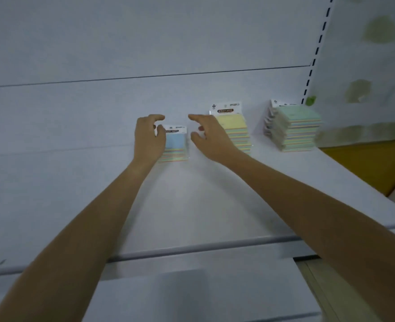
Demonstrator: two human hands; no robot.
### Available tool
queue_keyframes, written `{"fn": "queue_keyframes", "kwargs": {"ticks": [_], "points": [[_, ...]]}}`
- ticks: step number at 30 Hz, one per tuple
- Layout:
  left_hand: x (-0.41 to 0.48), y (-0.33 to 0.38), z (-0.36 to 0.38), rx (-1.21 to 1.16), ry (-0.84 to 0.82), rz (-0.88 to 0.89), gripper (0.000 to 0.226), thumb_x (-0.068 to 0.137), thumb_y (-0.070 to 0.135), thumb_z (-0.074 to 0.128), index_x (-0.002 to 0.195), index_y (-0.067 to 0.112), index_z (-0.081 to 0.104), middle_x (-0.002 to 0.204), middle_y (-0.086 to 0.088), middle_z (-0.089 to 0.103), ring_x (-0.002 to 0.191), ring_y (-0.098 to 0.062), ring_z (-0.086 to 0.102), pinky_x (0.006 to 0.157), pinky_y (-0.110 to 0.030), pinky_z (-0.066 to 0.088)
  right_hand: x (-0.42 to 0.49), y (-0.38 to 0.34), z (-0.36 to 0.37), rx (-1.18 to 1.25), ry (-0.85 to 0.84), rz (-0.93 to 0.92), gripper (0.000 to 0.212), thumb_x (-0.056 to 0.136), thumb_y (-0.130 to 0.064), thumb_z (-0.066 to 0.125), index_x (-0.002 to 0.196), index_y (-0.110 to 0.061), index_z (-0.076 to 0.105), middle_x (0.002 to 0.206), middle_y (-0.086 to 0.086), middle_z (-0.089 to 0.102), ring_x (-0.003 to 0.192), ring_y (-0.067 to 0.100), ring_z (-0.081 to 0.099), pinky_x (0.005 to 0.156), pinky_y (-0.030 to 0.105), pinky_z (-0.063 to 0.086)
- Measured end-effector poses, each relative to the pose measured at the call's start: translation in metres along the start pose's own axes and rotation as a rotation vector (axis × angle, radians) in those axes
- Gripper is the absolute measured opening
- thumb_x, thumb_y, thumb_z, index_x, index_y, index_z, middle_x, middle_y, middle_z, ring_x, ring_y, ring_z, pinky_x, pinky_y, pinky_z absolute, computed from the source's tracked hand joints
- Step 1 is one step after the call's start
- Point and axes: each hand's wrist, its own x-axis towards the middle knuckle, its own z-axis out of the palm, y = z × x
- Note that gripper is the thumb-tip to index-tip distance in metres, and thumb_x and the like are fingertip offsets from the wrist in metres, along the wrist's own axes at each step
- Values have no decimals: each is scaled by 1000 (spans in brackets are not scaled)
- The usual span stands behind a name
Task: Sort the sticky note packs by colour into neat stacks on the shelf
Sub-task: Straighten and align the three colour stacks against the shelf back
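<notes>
Three stacks of sticky note packs stand at the back of the white shelf (192, 205). The blue-topped stack (176, 145) is low and sits between my hands. My left hand (149, 138) rests against its left side with fingers curled and apart. To the right of that stack my right hand (209, 135) hovers with fingers spread and nothing in it. Behind my right hand rises the taller yellow-topped stack (236, 129). The green-topped stack (294, 126) stands farther right, slightly fanned.
The shelf's white back panel rises behind the stacks. A slotted upright (317, 49) runs up at the right, beside a pale wall with green blotches. An orange-yellow surface (373, 163) lies lower right. The shelf's front rail (168, 249) crosses below my forearms.
</notes>
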Motion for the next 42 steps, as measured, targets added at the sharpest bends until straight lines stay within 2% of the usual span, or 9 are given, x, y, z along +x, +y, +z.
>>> {"fn": "queue_keyframes", "kwargs": {"ticks": [8, 11, 13, 15, 21, 25, 33, 39, 42], "points": [[-6, -45, -14, -244, -250, -410, 46, 91, 12, 44, 135, 6, 36, 135, -10, 48, 123, -22, 47, 98, -26, 35, 5, -8, 62, 1, -72, 269, 58, 79, -26, 59, 132, -8, 42, 135, 16, 48, 127, 32, 40, 101, 35, 35], [-7, -44, -11, -242, -245, -353, 41, 87, 10, 49, 127, 5, 47, 130, -10, 56, 117, -22, 54, 97, -27, 39, 5, -1, 63, 5, -44, 269, 36, 86, -13, 55, 121, -6, 51, 118, 19, 60, 106, 30, 58, 95, 39, 46], [-8, -44, -10, -230, -254, -288, 37, 85, 7, 51, 121, 6, 54, 126, -9, 60, 113, -21, 58, 93, -26, 42, 4, 0, 61, -23, -52, 264, 29, 89, -9, 50, 117, -2, 53, 115, 19, 62, 97, 23, 58, 82, 17, 45], [-9, -45, -11, -234, -259, -259, 36, 83, 6, 53, 120, 7, 55, 124, -7, 62, 111, -20, 60, 87, -21, 42, 3, 0, 58, -38, -52, 246, 30, 91, -5, 46, 119, 6, 50, 119, 21, 60, 103, 26, 58, 71, 17, 38], [-10, -46, -13, -271, -319, -180, 44, 78, -4, 60, 121, 6, 54, 118, -5, 61, 99, -13, 56, 69, -3, 42, 1, 1, 54, -66, -29, 238, 38, 94, -4, 42, 131, 5, 41, 134, 20, 51, 123, 30, 47, 90, 22, 28], [-8, -51, -14, -257, -348, -164, 45, 79, -2, 63, 123, 4, 54, 126, -10, 60, 113, -23, 59, 91, -23, 43, -1, -1, 54, -30, -26, 239, 39, 94, -4, 42, 132, 1, 42, 134, 17, 52, 123, 28, 48, 89, 19, 29], [-11, -50, -17, -301, -335, -229, 36, 82, 3, 61, 118, 3, 57, 124, -13, 62, 111, -26, 62, 99, -38, 48, 4, 3, 53, 134, 5, 293, 39, 86, 1, 50, 124, -6, 54, 121, 11, 62, 111, 21, 58, 91, 23, 41], [-11, -49, -16, -247, -309, -253, 37, 83, 5, 61, 120, 3, 57, 123, -11, 63, 112, -23, 61, 97, -33, 47, 2, 10, 56, 65, -37, 206, 41, 82, 3, 48, 118, -12, 57, 115, 8, 66, 104, 20, 61, 63, 0, 37], [-12, -48, -15, -196, -336, -240, 50, 76, 3, 68, 123, 6, 53, 124, -9, 60, 106, -18, 60, 88, -22, 43, 3, 12, 60, 51, -3, 212, 38, 83, 1, 47, 118, -11, 56, 112, 12, 66, 104, 24, 61, 75, 19, 41]]}}
